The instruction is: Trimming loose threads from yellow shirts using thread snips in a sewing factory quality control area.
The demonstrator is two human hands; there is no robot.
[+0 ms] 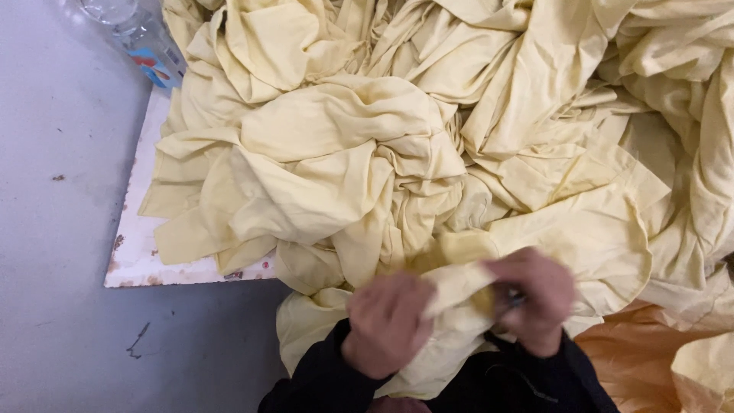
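Both hands work close together at the near edge of a large heap of pale yellow cloth [397,153]. The left hand [388,323] is curled shut, fingers folded over a strip of the yellow cloth that runs from it across to the other hand. The right hand [531,298] is also closed, pinching the far end of that same strip; a small dark object [514,300] shows just at its fingertips, too blurred to identify. Both hands are motion-blurred. Dark sleeves [336,375] cover the wrists below them.

The cloth held between the hands is part of the crumpled pile, which spreads away from the hands, beyond and to both sides, in deep folds and bunched knots. It lies on a white bench [141,252] whose chipped, stained corner shows out to the left of the left hand. Further beyond on that side, at the bench's far edge, a clear plastic bottle [141,38] with a coloured label stands on the grey floor [61,229]. Just right of the right hand, a patch of orange cloth [642,352] lies against the yellow heap.
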